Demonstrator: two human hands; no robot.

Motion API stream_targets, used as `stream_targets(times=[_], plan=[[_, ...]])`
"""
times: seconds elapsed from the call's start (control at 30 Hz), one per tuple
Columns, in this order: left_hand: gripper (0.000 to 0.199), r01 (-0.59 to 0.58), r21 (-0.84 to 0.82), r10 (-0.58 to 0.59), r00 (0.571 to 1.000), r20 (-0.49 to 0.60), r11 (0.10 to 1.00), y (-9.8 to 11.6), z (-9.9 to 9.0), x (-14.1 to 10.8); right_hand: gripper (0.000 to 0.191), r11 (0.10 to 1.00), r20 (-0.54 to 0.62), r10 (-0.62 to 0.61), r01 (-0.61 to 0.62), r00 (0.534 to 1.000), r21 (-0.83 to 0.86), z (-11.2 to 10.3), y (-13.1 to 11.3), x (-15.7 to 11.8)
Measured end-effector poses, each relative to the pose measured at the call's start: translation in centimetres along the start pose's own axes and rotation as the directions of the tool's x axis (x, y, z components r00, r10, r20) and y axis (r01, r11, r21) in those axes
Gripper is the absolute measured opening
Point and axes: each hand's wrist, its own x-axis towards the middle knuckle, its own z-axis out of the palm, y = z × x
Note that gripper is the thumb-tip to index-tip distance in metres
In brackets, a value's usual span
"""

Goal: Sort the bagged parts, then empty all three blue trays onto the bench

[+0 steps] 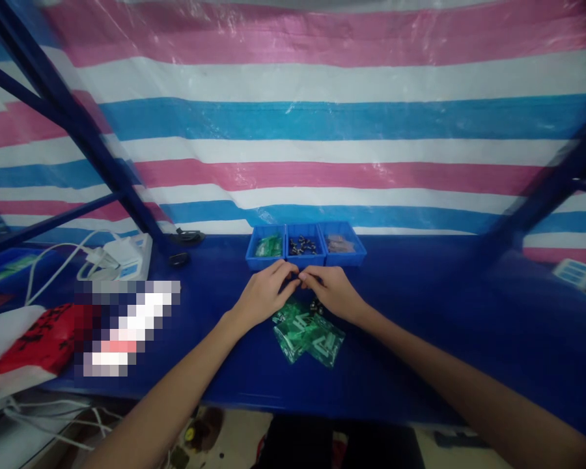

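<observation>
My left hand (pixel 267 290) and my right hand (pixel 333 291) meet above the blue table, just in front of three small blue bins. Fingers of both hands are pinched together at the same spot; whatever lies between them is too small to make out. Below the hands lies a pile of green plastic packets (pixel 300 332) with pale strips inside. A few small dark metallic parts (pixel 316 306) rest by the pile, partly under my right hand. The left bin (pixel 265 264) holds green packets, the middle bin (pixel 305 258) dark metallic parts, the right bin (pixel 342 260) pinkish-brown pieces.
A white power strip (pixel 144 254) with plugs and cables stands at the left. Nearer are a red and white bag (pixel 41 342) and a blurred-out patch. Black items (pixel 178 259) lie at the back left. Blue frame posts (pixel 542 189) flank the striped sheet (pixel 322 124).
</observation>
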Motion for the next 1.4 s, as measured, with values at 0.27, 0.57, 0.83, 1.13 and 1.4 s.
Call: stream_targets(times=[0.27,0.57,0.83,1.13,1.4], plan=[[0.022,0.006,-0.016,-0.007,1.0,-0.028,1.0,-0.36,0.18,-0.01,0.02,0.992,0.062,-0.078,0.084,0.995,-0.096,0.03,-0.04,-0.07],[0.017,-0.004,0.014,0.003,1.0,0.023,1.0,-0.46,0.22,-0.09,0.019,0.988,0.024,-0.034,0.037,0.999,-0.152,-0.14,-0.15,-0.14],[0.02,-0.032,0.049,0.028,0.996,0.082,0.998,-0.53,0.53,-0.23,0.003,0.997,-0.046,-0.011,0.014,0.999,0.071,-0.14,-0.5,-0.05],[0.027,-0.001,0.03,-0.001,0.998,0.062,1.0,-0.79,0.81,-0.05,0.01,0.987,-0.05,0.004,0.004,0.999,0.158,0.11,-0.13,-0.03],[0.025,0.059,-0.01,-0.059,0.998,0.023,0.998,-0.74,0.91,-0.09,0.015,0.982,-0.014,0.004,-0.001,1.0,0.188,-0.25,0.26,0.2]])
